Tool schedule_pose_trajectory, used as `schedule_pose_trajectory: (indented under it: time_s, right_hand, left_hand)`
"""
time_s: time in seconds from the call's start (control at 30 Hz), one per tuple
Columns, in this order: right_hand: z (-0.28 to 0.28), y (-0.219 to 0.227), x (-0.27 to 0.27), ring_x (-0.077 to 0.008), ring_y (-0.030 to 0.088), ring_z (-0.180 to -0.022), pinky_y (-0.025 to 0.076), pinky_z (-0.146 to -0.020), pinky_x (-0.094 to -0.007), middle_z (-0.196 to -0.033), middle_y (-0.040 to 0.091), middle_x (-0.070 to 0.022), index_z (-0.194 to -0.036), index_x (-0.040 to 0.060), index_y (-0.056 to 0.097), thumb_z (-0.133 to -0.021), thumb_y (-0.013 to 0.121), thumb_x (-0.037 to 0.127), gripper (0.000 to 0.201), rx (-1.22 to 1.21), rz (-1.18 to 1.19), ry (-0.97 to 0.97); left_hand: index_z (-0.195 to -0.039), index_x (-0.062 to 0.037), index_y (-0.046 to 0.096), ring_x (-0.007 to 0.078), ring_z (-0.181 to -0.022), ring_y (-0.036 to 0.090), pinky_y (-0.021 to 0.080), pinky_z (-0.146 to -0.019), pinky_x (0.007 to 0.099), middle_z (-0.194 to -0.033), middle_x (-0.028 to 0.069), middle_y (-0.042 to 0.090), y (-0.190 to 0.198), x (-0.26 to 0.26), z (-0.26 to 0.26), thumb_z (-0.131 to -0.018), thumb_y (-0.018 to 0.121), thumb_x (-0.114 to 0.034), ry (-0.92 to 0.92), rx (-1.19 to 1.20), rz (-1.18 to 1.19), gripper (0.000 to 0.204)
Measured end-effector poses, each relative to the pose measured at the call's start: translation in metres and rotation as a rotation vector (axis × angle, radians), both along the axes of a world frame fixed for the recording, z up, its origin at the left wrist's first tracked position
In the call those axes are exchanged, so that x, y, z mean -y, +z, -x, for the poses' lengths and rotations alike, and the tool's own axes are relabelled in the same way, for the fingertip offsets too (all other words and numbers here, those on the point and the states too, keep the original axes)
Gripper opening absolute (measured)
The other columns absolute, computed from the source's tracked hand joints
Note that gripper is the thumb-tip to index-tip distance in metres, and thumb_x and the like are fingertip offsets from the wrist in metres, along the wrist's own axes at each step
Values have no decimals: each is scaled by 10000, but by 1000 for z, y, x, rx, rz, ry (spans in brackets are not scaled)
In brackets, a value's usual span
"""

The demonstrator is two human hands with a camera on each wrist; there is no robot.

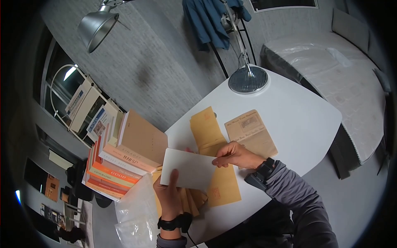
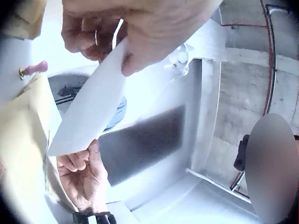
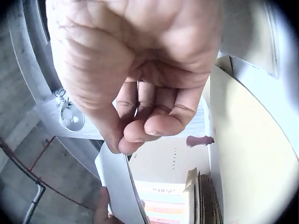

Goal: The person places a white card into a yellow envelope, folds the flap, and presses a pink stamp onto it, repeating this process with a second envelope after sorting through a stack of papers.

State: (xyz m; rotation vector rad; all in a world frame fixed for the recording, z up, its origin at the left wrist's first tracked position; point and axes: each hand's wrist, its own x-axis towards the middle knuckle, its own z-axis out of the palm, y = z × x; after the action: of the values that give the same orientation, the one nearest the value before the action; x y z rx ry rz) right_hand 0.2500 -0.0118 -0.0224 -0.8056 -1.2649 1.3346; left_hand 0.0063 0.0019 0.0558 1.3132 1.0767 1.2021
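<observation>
Both hands hold a blank white card (image 1: pixel 188 167) above the table. My left hand (image 1: pixel 168 194) grips its lower left part, with the thumb lying across the near face. At the card's right edge my right hand (image 1: pixel 237 155) pinches it between thumb and fingertips, as the right wrist view also shows. Under the card, yellow kraft envelopes (image 1: pixel 225 190) lie on the white table, partly hidden by the card and the left hand. A brown envelope (image 1: pixel 262 140) with newspaper-style print lies just beyond the right hand.
Stacked books (image 1: pixel 140 140) stand at the left, beside clear plastic sleeves (image 1: pixel 136 215). Another kraft envelope (image 1: pixel 203 124) lies farther back. A stamp with a pink handle (image 3: pixel 200 141) stands on the table. The round base of a desk lamp (image 1: pixel 248 80) occupies the far edge.
</observation>
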Motion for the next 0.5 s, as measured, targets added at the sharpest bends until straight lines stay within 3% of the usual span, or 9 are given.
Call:
schedule_pose_trajectory:
  time_s: [0.1, 0.3, 0.4, 0.5]
  right_hand:
    - [2, -1, -1, -59, 553, -671, 422, -613, -218, -714, 655, -1, -856, 9, 736, -913, 698, 119, 130, -21, 76, -76]
    - [4, -1, -2, -99, 649, -788, 513, -727, -235, -881, 690, -26, -1096, 24, 684, -948, 665, 159, 201, -225, 156, -21]
    - [3, 14, 9, -127, 678, -844, 547, -770, -251, -992, 689, -48, -1157, 13, 649, -948, 669, 160, 256, -214, 191, 155]
    - [6, 2, 3, -125, 681, -820, 553, -745, -246, -958, 695, -63, -1133, 9, 651, -942, 685, 223, 288, -234, 186, 125]
  left_hand:
    - [-1036, -40, 687, 49, -603, 565, 351, -462, 169, -829, -7, 683, -1, -8, 13, -968, 639, -138, -1, -43, -56, 129]
    - [-1063, -43, 679, 134, -702, 699, 479, -490, 185, -877, 20, 708, -9, -8, 3, -965, 645, -163, -37, 56, -44, 159]
    - [-1126, -27, 649, 187, -783, 732, 548, -557, 212, -943, 53, 713, -15, -8, -6, -974, 624, -169, -46, 33, -37, 209]
    - [-1170, -11, 619, 188, -748, 724, 556, -581, 231, -993, 67, 706, -16, -3, -14, -976, 611, -177, -125, -52, 62, 255]
